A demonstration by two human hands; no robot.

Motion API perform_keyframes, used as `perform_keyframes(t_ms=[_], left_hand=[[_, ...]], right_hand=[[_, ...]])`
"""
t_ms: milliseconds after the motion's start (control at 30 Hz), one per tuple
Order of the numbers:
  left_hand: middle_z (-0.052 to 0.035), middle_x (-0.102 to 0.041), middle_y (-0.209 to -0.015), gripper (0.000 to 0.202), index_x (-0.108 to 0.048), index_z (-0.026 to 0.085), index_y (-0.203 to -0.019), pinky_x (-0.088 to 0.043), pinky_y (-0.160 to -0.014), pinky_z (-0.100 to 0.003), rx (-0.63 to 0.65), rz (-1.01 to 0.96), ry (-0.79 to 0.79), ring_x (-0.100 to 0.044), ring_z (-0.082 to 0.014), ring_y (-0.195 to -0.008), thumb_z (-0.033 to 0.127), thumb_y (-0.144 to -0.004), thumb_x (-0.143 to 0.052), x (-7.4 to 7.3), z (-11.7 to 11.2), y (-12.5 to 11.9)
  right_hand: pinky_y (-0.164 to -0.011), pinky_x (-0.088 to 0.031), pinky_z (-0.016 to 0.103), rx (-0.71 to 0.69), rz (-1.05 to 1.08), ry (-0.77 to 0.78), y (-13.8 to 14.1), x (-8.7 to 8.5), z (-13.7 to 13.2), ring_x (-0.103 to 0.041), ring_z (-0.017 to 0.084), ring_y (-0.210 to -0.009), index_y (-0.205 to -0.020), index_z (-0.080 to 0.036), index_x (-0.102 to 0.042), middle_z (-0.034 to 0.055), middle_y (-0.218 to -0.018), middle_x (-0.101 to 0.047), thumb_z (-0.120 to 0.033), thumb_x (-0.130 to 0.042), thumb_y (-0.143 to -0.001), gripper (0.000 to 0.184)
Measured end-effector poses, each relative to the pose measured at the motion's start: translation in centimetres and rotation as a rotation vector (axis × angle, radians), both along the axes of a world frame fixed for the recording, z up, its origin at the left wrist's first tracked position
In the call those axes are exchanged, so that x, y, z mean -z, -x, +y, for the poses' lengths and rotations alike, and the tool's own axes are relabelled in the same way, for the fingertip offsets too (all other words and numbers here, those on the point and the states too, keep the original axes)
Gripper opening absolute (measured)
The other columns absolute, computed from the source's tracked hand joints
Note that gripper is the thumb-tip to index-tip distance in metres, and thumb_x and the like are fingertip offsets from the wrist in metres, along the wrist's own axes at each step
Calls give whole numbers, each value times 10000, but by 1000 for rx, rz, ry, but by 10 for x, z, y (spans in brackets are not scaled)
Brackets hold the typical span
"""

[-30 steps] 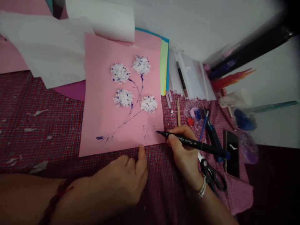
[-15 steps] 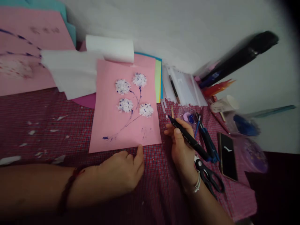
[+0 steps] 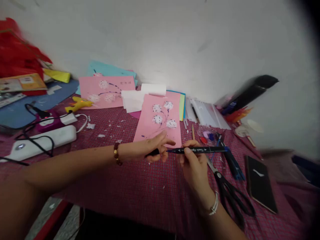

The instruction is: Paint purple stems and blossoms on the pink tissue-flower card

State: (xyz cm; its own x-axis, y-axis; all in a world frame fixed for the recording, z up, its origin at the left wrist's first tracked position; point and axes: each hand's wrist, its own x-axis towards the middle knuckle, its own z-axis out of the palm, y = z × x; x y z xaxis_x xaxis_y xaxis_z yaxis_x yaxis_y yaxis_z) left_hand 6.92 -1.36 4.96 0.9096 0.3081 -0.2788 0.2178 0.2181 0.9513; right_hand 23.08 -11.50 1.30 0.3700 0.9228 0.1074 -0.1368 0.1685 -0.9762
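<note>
My right hand point(image 3: 196, 163) grips a black marker pen point(image 3: 200, 150) lying level, its blue tip bare and pointing left. Opposite that tip, my left hand point(image 3: 155, 146) holds a short black marker cap point(image 3: 153, 152) between its fingers, apart from the pen. Behind both hands lies a pink sheet point(image 3: 145, 125) with several puffy white, blue-flecked flower heads point(image 3: 157, 119) on painted blue stems. My left hand hides part of the sheet's near edge. Black-handled scissors point(image 3: 231, 190) rest to the right of my right wrist.
A second pink flower sheet point(image 3: 85, 88) and white tissue paper point(image 3: 133, 101) lie at the back. On the left are a yellow glue gun point(image 3: 78, 104) and a white power strip point(image 3: 57, 138) with cables. A phone point(image 3: 261, 183) and a paint palette point(image 3: 203, 131) sit on the right.
The camera view has tilted up and widened leftward. My left hand has come off the table to the pen's tip and now shows a cap. The pen has swung from slanting to level.
</note>
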Motion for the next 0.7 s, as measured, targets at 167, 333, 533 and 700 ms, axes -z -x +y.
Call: perform_keyframes(t_ms=[167,333,533,700], left_hand=[[-17,-543,-686,682,-543,142,-1219,-242,-425,-257,22,-17,-171,-295,-85,-452,618,-937,-146,-14,-19,1],[-26,-522,-609,664,-642,145,-915,-301,-483,-268,-26,10,-268,-357,-106,-479,609,-937,-166,-19,-25,-1],[-34,-577,-759,499,-546,139,-1065,-440,-655,-301,-583,-58,146,-550,-143,-648,571,-912,-350,0,-33,-10],[-33,-591,-821,378,-553,160,-943,-454,-753,-307,-746,-71,351,-579,-156,-767,515,-891,-436,-2,-51,-1]], right_hand=[[-423,-357,225,-91,-87,-25,9,-3,-7,-450,93,-445,-868,-239,-501,-75,-559,-469,-336,-582,-835,130],[-425,-401,225,-304,-96,0,14,-9,-9,-527,106,-464,-853,-227,-548,-45,-587,-579,-358,-645,-805,170],[-428,-378,211,-357,-20,46,23,-5,-15,-489,91,-428,-873,-201,-574,-34,-565,-609,-384,-514,-875,192],[-386,-280,183,-246,71,56,50,-1,-24,-365,66,-374,-755,-208,-508,-90,-467,-432,-350,-487,-819,157]])
